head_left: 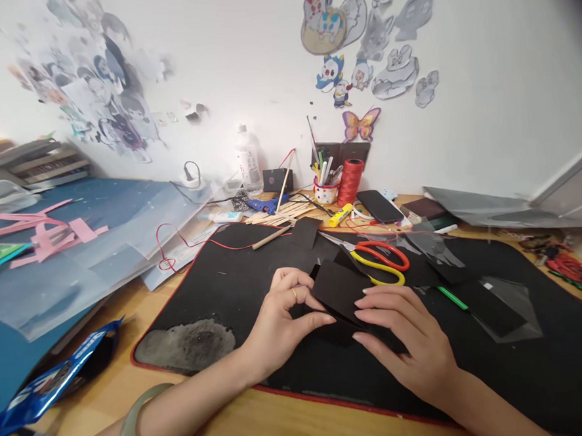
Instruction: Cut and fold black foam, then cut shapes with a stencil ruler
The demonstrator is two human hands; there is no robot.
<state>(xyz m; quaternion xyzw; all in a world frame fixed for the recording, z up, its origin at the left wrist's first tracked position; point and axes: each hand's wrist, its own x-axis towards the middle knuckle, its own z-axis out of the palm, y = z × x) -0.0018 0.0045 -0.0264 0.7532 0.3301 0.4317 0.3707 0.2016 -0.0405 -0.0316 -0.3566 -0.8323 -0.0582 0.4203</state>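
Note:
A folded piece of black card (342,288) is held above the black mat (215,272). My left hand (290,317) pinches its left edge between thumb and fingers. On the right side, my right hand (409,339) is around the card, thumb below and fingertips at its edge. Just behind the card lie scissors (384,255) with red and yellow handles. A smaller black card piece (306,233) rests at the mat's back edge. The mat's dark surface makes the lower edges of the held card hard to make out.
Wooden sticks (290,210), a blue glue gun (268,204), a pen cup (326,191), red thread spool (351,183) and phone (380,206) stand or lie behind the mat. A green-handled tool (452,297) lies right; a blue wrapper (67,376) lies left.

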